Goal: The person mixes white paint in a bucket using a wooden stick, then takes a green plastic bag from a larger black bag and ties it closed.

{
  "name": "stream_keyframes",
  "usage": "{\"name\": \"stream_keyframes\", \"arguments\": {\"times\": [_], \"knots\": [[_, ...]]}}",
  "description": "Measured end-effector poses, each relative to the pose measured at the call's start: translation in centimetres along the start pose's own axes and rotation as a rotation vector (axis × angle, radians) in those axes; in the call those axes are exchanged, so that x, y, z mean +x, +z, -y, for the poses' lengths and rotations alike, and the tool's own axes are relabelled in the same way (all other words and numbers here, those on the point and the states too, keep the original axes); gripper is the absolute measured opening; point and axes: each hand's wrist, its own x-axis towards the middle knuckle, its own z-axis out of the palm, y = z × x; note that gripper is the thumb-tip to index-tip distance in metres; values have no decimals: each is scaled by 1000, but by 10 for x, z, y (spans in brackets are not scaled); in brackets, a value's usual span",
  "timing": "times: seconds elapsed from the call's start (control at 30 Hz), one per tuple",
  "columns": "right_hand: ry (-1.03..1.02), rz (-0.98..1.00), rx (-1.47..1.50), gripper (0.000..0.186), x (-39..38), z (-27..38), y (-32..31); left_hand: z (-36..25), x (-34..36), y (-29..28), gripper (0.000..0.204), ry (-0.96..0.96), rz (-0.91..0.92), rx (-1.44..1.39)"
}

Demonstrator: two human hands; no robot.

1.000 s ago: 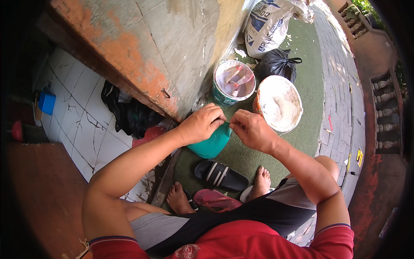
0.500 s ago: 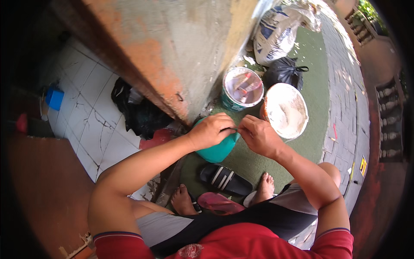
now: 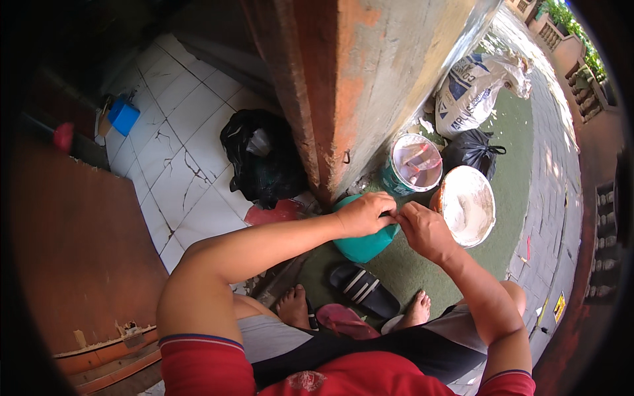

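Behind the left hand (image 3: 365, 216) sits a teal bag (image 3: 363, 248) — partly hidden.

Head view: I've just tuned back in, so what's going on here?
The person's left hand and right hand meet at the top corner of a teal bag, seemingly pinching it, the exact grip partly hidden. The bag is by the foot of the wall. Beyond it stand a bucket holding brushes and a whitish-coated bucket.

Bag (image 3: 364, 248) between slipper (image 3: 364, 290) and bucket (image 3: 396, 182)
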Motion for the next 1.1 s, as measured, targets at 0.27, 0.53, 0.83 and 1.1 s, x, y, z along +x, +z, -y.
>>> {"name": "stream_keyframes", "arguments": {"times": [0.27, 0.53, 0.83, 1.1], "knots": [[-87, -56, -12, 12, 3, -1, -3, 2, -4, -5, 26, 105, 26, 108], [-161, -18, 25, 7, 1, 8, -9, 3, -3, 0, 21, 110, 34, 22], [-138, -18, 28, 10, 8, 10, -10, -2, 1, -2, 22, 9, 5, 57], [-152, -5, 48, 9, 3, 18, -5, 5, -8, -4, 21, 96, 22, 36]]}}
